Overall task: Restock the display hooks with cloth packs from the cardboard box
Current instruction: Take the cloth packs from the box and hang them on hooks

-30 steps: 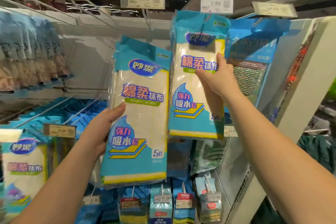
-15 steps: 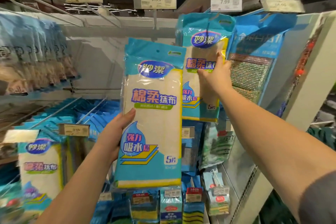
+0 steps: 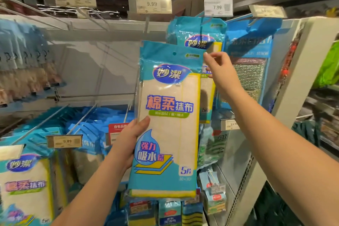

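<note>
Up in front of the shelf wall, I am holding a cloth pack (image 3: pixel 167 124) upright with my left hand (image 3: pixel 128 145). My fingers are curling round its left edge, and my thumb is pressing flat on the front, just under the green strip. The pack is blue at the top and bottom, with a pale cloth showing in the middle and a small hole near its top.

My right hand (image 3: pixel 222 71) is reaching up to the pack's top right corner. I am pinching that corner between my thumb and fingers.

Just behind it, another cloth pack of the same kind (image 3: pixel 199 42) is hanging on a display hook (image 3: pixel 201 22), under a white price tag (image 3: pixel 218 7) that says 7.99. Beside that one, on the right, a blue scrubber pack (image 3: pixel 251 64) is hanging too.

Lower down on the left, more blue packs (image 3: pixel 25 180) are sitting on long hooks.
</note>
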